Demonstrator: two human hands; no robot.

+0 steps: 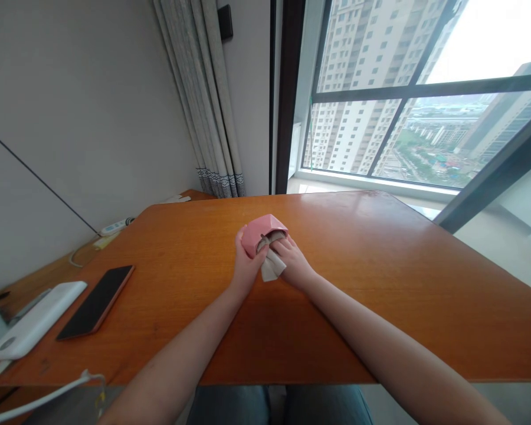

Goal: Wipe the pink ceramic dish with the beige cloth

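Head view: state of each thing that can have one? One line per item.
Pink container: tilted, opening toward the wearer, held off to no side by itself.
Cloth: crumpled, partly in the opening, one end hanging out.
Left hand: closed on the container's side.
Right hand: at the opening, against the cloth; grip unclear.
Phone: flat, screen dark.
Curtain: gathered aside.

The left hand (245, 263) and right hand (298, 264) are bare, as are the left forearm (192, 351) and right forearm (380, 342), slim and smooth, narrowing towards the wrists. Muted blue trousers (232, 406), denim-like, cover both thighs, the cloth darker in places and a little paler along the outer side of the right leg; the rest of the clothing lies out of view
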